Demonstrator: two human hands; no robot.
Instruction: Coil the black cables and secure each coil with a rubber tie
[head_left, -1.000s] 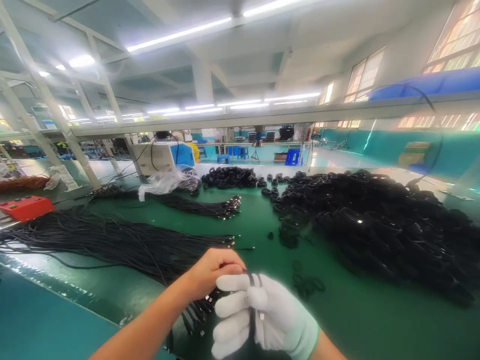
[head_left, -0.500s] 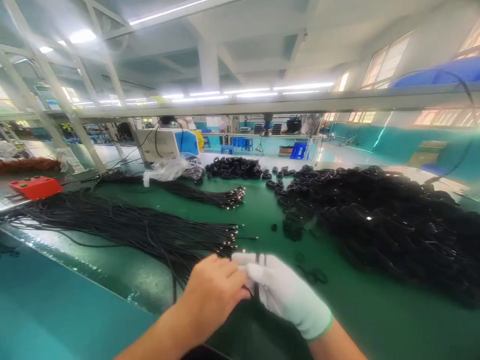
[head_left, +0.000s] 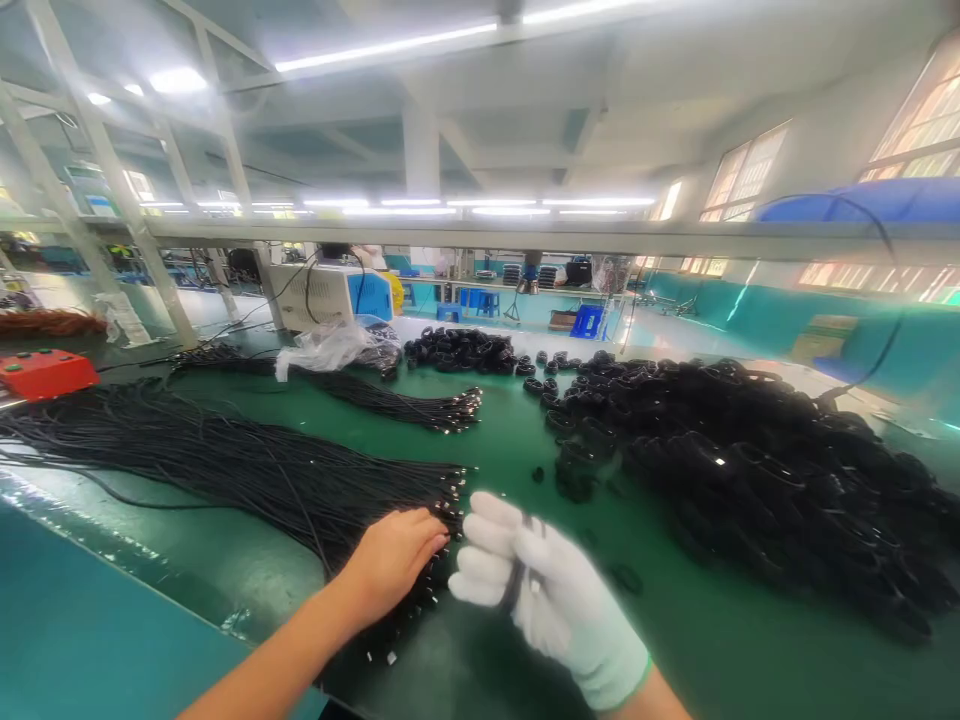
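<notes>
My bare left hand (head_left: 396, 560) rests at the near end of a thick bundle of black cables (head_left: 247, 450). Its fingers are together and curled onto the cable ends; what they pinch, if anything, is hidden. My right hand (head_left: 536, 590), in a white glove, is closed round a coiled black cable (head_left: 513, 588) that crosses the palm and passes over the fingers. A small pale connector shows at the palm. The two hands are slightly apart, the right one higher over the green tabletop.
A large heap of coiled black cables (head_left: 750, 480) lies to the right. Behind are a smaller pile of coils (head_left: 457, 350), a second cable bundle (head_left: 397, 400) and clear plastic (head_left: 330, 345). A red control box (head_left: 49, 374) is at left. A metal shelf beam (head_left: 480, 235) crosses above the table.
My left hand has moved left and away from my right hand, down to the cable ends. The gloved fingers have turned so the palm shows more. The view has shifted slightly.
</notes>
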